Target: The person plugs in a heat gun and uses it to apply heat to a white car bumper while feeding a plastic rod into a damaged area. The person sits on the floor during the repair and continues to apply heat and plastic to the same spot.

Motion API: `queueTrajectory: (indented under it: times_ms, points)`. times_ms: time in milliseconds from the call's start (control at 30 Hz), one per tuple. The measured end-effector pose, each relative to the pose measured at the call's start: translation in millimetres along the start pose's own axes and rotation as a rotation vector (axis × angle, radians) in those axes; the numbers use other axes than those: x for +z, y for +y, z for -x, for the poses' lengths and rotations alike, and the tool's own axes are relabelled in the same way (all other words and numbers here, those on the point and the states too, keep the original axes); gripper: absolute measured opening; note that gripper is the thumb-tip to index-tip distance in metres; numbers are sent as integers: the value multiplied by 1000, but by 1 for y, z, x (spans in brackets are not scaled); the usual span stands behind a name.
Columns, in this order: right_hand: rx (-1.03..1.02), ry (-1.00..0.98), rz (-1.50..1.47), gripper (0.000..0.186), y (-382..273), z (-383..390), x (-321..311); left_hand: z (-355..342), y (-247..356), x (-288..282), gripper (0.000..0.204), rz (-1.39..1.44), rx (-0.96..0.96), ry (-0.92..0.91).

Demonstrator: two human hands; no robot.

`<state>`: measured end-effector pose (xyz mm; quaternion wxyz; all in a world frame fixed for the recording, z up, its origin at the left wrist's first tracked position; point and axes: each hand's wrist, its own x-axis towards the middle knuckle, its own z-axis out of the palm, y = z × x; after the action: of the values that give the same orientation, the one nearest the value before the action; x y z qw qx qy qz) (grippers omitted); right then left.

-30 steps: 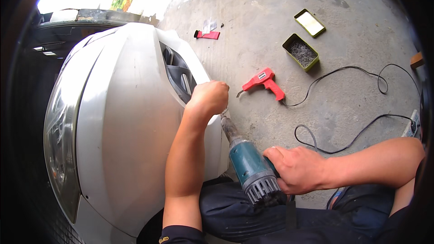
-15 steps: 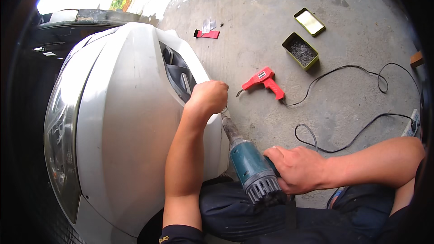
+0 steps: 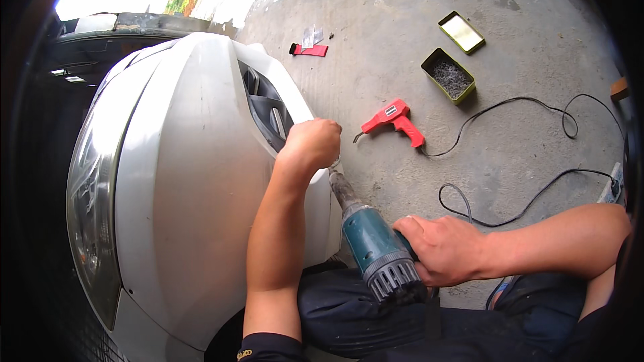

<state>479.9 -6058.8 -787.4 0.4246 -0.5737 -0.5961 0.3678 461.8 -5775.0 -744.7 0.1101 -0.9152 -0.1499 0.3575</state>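
My right hand grips the handle of a teal heat gun. Its metal nozzle points up and left, toward the lower edge of a white car bumper. At that edge, beside the opening in the bumper, my left hand is closed with its back toward me. Its fingers are hidden, so whatever they grip cannot be made out. The nozzle's tip comes close below this hand. On the floor to the right of it lies a red hot stapler with a bent metal tip.
A green tin full of small metal pieces stands on the concrete, its lid lying behind it. A red strap and a small clear bag lie farther back. Black cables loop across the floor at right. A headlight shows at left.
Hardly anything differs. The whole view has shifted very slightly; both hands and the heat gun keep the same position against the bumper.
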Motion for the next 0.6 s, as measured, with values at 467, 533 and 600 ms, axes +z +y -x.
queueTrajectory:
  times_ms: [467, 533, 600]
  points:
    - [-15, 32, 20, 41, 2, 0, 1, 1, 2, -3, 19, -27, -22, -26]
    - [-17, 35, 17, 41, 2, 0, 1, 1, 2, -3, 19, -22, -25, -24]
    - [-19, 36, 13, 40, 2, -1, 1, 0, 1, -2, 19, -12, -28, -19]
